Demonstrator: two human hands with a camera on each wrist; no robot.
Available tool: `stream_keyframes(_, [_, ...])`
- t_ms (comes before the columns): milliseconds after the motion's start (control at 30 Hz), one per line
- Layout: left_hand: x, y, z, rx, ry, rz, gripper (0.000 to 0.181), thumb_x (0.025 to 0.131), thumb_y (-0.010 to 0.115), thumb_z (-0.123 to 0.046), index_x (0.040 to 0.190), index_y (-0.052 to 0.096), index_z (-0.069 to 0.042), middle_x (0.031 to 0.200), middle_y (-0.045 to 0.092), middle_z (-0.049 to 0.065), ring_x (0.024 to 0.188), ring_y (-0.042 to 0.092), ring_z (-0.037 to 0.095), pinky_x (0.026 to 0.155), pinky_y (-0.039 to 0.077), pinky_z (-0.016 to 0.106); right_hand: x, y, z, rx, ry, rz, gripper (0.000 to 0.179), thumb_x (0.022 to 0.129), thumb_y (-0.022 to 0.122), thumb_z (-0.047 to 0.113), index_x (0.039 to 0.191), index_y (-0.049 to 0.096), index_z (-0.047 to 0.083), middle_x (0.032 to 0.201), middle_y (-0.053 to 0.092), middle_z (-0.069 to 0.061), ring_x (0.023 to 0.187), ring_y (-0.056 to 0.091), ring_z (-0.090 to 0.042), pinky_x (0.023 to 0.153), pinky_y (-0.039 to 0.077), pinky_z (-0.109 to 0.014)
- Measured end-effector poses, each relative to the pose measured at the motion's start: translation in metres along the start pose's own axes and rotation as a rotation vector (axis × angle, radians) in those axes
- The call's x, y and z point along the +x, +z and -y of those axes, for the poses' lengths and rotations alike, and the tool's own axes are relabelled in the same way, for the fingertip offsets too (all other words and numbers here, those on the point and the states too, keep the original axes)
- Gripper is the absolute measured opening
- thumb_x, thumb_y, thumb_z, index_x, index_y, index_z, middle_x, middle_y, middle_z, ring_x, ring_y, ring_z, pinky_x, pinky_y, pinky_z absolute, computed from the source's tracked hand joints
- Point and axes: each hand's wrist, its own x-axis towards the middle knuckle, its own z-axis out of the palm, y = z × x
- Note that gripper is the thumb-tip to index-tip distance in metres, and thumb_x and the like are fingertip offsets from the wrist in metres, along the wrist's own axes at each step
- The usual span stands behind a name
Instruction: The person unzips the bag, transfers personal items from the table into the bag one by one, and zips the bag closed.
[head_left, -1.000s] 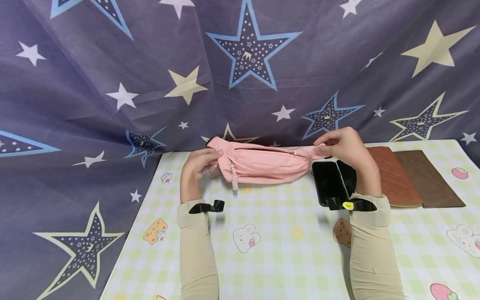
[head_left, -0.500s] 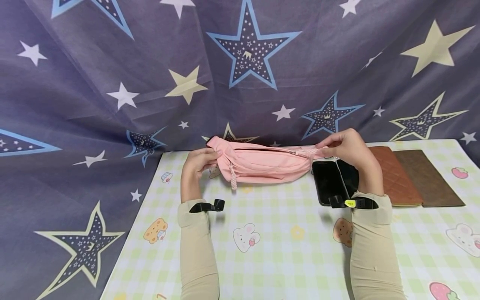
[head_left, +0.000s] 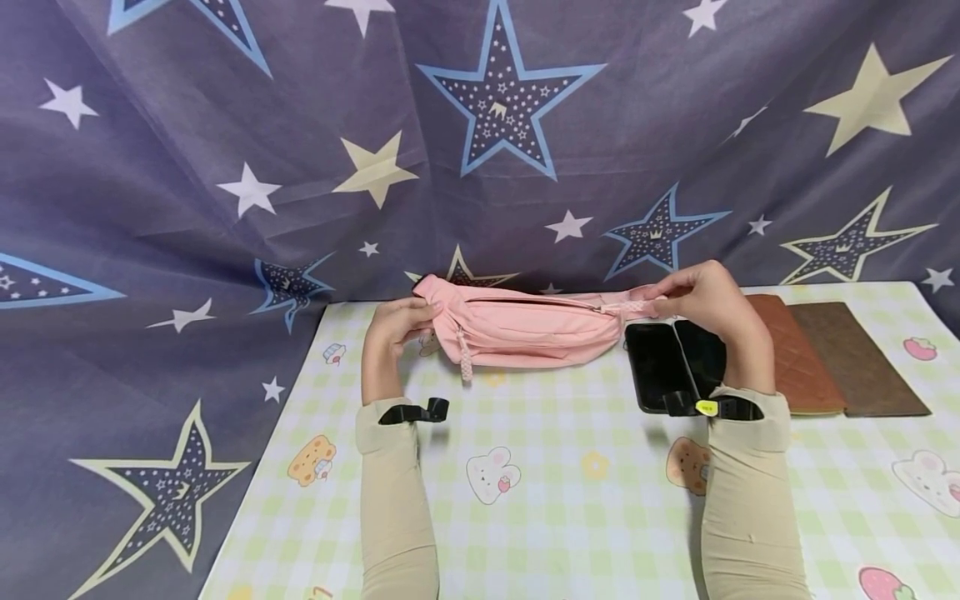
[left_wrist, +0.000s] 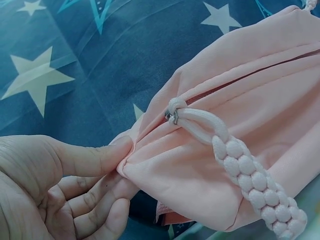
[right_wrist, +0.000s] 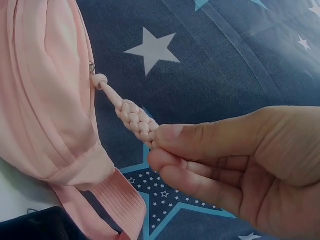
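Pink fabric makes up the long, soft waist bag [head_left: 540,337], which lies lengthwise at the far edge of a table covered with a pale green-and-white checked cloth [head_left: 540,542] printed with cartoon animals. Just behind it hangs a dark purple-blue curtain [head_left: 300,108] patterned with stars.

At the bag's left end, the left hand [head_left: 396,327] pinches a gathered fold of the fabric between thumb and index finger; its other fingers bend loosely below. Near that hand dangles a pale pink braided cord pull [left_wrist: 260,185], hung from a small metal zip slider [left_wrist: 172,116] and untouched by the fingers.

At the opposite end, the right hand [head_left: 708,302] pinches the tip of a second pink braided pull [right_wrist: 135,120] between thumb and index finger, the remaining fingers curled behind. The cord stretches straight from the upper zip, along which a narrow dark gap shows. Beneath this end, a ribbed pink webbing strap [right_wrist: 122,202] forms a loop.

Near the right hand lie a black glossy phone [head_left: 660,367], a second dark slab [head_left: 699,350] partly hidden by the wrist, a rust-brown quilted cover [head_left: 806,358] and a flat dark-brown cover [head_left: 862,358].
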Motion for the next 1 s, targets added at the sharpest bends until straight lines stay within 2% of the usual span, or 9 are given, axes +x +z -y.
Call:
stream_keyframes(200, [0.001,-0.002,-0.001,0.009,0.000,0.005,0.009,0.088,0.078,-0.006,0.091,0.070,-0.008,0.067,0.068,-0.006,0.057,0.066,0.006,0.065,0.060,0.021,-0.001,-0.004,-0.002,-0.074,0.030,-0.004,0.017,0.086,0.081,0.011,0.098,0.080,-0.001,0.081,0.078,-0.008,0.070,0.060,-0.003,0.063,0.051,-0.020])
stream_keyframes(400, [0.001,-0.006,-0.002,0.023,0.012,-0.016,0.010,0.090,0.076,-0.005,0.098,0.070,-0.004,0.065,0.068,-0.008,0.059,0.065,0.004,0.063,0.059,0.018,-0.003,-0.010,-0.005,-0.115,0.094,-0.004,0.018,0.087,0.081,0.014,0.099,0.080,0.001,0.079,0.078,-0.006,0.072,0.061,-0.007,0.063,0.050,-0.023])
stream_keyframes(633, [0.001,-0.008,-0.003,0.021,0.007,-0.010,0.009,0.090,0.076,-0.005,0.097,0.070,-0.005,0.066,0.068,-0.007,0.060,0.066,0.006,0.063,0.059,0.019,-0.002,-0.011,-0.003,-0.123,0.097,0.019,0.017,0.088,0.079,0.013,0.099,0.079,-0.001,0.078,0.078,-0.006,0.070,0.065,-0.006,0.066,0.050,-0.023])
stream_keyframes(800, [0.000,-0.009,-0.002,0.054,0.010,0.006,0.014,0.090,0.076,-0.006,0.101,0.068,-0.004,0.068,0.068,-0.009,0.061,0.067,0.004,0.066,0.060,0.020,-0.003,-0.010,-0.002,-0.119,0.100,0.036,0.016,0.089,0.077,0.011,0.100,0.078,-0.002,0.078,0.077,-0.007,0.069,0.067,-0.009,0.066,0.051,-0.024])
stream_keyframes(1000, [-0.002,-0.009,-0.002,0.112,0.026,0.008,0.019,0.090,0.077,-0.008,0.105,0.067,-0.001,0.071,0.066,-0.008,0.062,0.067,0.005,0.069,0.061,0.022,-0.003,-0.006,-0.002,-0.147,0.095,0.058,0.016,0.090,0.077,0.013,0.100,0.078,0.000,0.081,0.076,-0.006,0.074,0.061,-0.016,0.065,0.050,-0.028])
